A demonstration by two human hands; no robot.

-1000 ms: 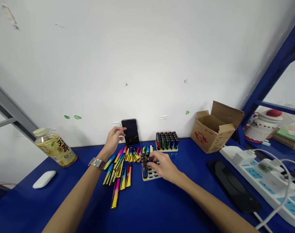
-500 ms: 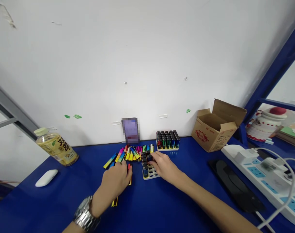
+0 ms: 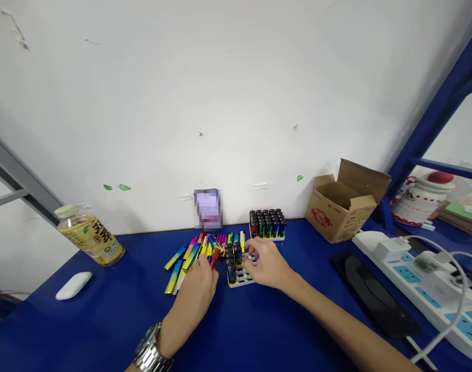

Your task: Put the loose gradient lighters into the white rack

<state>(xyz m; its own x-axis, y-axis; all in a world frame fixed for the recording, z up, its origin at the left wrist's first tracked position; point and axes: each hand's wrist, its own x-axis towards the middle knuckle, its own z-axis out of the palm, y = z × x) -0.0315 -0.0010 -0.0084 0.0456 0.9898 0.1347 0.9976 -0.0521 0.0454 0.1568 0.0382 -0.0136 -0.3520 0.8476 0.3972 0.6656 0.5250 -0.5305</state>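
Head view: left hand (image 3: 200,287) curled over metallic sleeves (image 3: 174,277) left of white perforated tray (image 3: 242,283), red sleeve (image 3: 214,257) at fingertips, grip unclear, right hand (image 3: 270,263) over tray, finger and thumb narrowly parted, black-topped tubes (image 3: 231,274) upright along tray's left edge, second rack (image 3: 273,238) near desk's (image 3: 236,336) back edge.

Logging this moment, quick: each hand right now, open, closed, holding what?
Left hand: closed, apparently holding a red metallic tube, mostly hidden.
Right hand: open, at the white rack, nothing visible held.
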